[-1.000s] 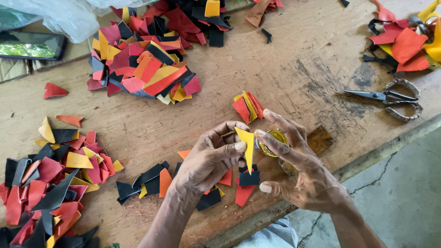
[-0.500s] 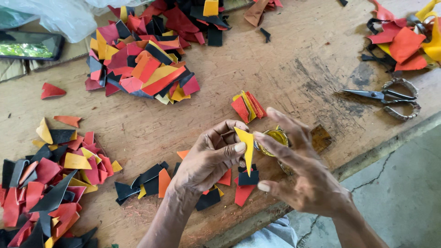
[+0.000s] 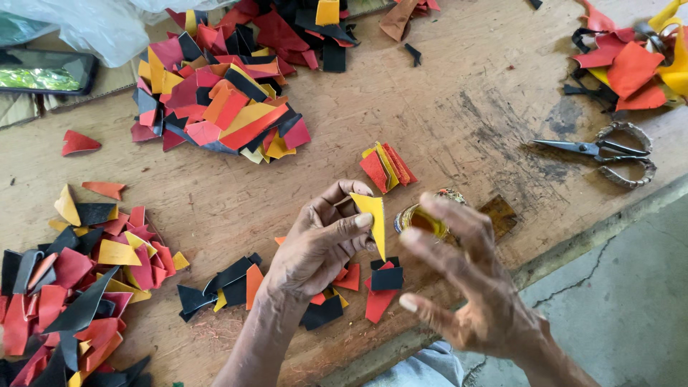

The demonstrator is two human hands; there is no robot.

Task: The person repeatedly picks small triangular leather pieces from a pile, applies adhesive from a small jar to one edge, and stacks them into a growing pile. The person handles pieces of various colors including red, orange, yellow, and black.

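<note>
Got a yellow scrap [image 3: 374,221] pinched in my left hand [image 3: 321,247], thumb and fingers squeezed on its top edge so the pointy end hangs down. It's held up off the tabletop [image 3: 459,122], right over the little mix of red, black and orange bits [image 3: 358,287] near the front edge.

My right hand [image 3: 466,283] is just beside it, fingers spread wide and holding nothing, a bit blurry. Behind those fingers sits a small round tin [image 3: 421,218] with something yellowish inside, and a brown square piece [image 3: 499,213] lies next to that.

A little further up there's a neat small stack [image 3: 387,166] of red and yellow pieces. Beyond that is the big pile [image 3: 215,107] of red, orange, yellow and black scraps, with another heap [image 3: 287,25] along the far edge. To my left is one more pile [image 3: 72,287], mostly red and black. Scissors [image 3: 609,154] lie off to the right, well apart from my hands, and more orange and red cuttings [image 3: 631,57] sit in the far right corner. A phone [image 3: 46,72] is at far left by a clear plastic bag [image 3: 93,25].
</note>
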